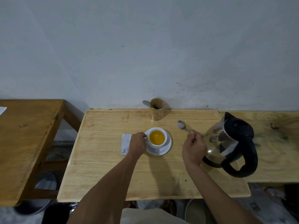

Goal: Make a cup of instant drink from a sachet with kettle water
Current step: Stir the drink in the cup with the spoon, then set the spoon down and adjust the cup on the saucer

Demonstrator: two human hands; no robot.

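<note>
Both forearms enter from the bottom of the frame and reach up toward the centre. Left hand is closed at the left side of the cup, apparently on its handle, though the handle itself is hidden behind the fingers. Right hand is clenched on the handle of a spoon, held clear of the worktop between the cup and the kettle.

Cup sits upright on a white saucer, centre of frame, and holds an opaque yellow-orange liquid nearly to the rim. White sachet lies flat just left of the saucer, partly covered by the left hand. Kettle stands at right of frame, spout toward the upper left, handle toward the lower right.

Judgement on progress: powder and water appear to be already in the cup. The spoon being out of the liquid suggests stirring is either just finished or about to begin; which one cannot be told. Little remains beyond stirring and setting the spoon down.

Spoon orientation: long axis runs diagonally, bowl pointing to the upper left, handle toward the lower right into the hand. A wooden holder with another spoon stands at the far edge, upper centre.
</note>
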